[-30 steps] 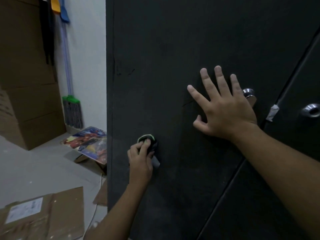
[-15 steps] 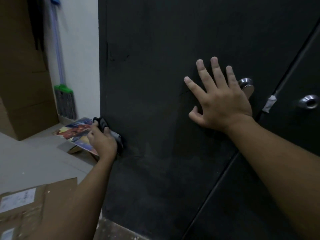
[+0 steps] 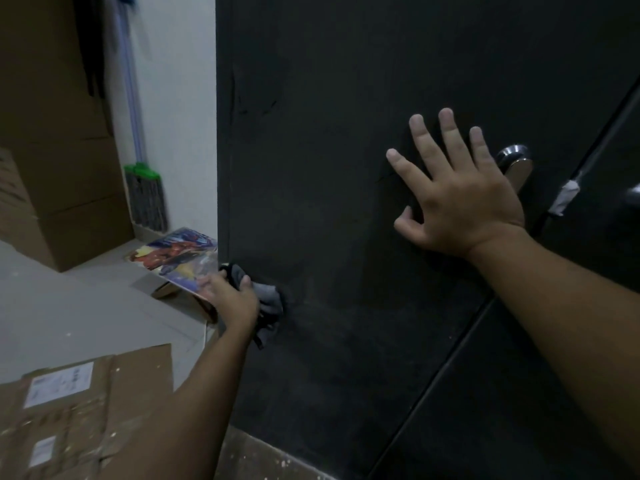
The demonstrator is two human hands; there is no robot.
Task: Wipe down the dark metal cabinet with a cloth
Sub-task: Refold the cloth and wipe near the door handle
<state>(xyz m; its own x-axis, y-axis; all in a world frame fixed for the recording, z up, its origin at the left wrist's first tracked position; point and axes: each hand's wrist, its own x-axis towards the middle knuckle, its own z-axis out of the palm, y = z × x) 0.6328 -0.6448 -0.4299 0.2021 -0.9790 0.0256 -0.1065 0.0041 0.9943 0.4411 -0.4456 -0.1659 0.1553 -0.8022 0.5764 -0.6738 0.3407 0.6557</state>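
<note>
At the far left, stacked cardboard boxes (image 3: pixel 62 168) on the floor, and in the lower left corner a flattened carton (image 3: pixel 86 403) with white labels. Next to the boxes, leaning on the white wall, a broom (image 3: pixel 145 195) with a green head and a pale handle. Just beside the cabinet's left edge, low on the floor, a colourful printed board (image 3: pixel 176 252), tilted. Then the left hand (image 3: pixel 230 299), fingers curled around a grey cloth (image 3: pixel 268 301), pressing it on the dark metal cabinet (image 3: pixel 346 98) low down, close to the left edge of the door. Further right and higher, the right hand (image 3: pixel 460 202), flat on the same door, fingers straight and spread, holding nothing. Just behind its little-finger side, a shiny metal handle (image 3: pixel 516 164). On the gap between the two doors, a piece of pale tape (image 3: pixel 566 197).
</note>
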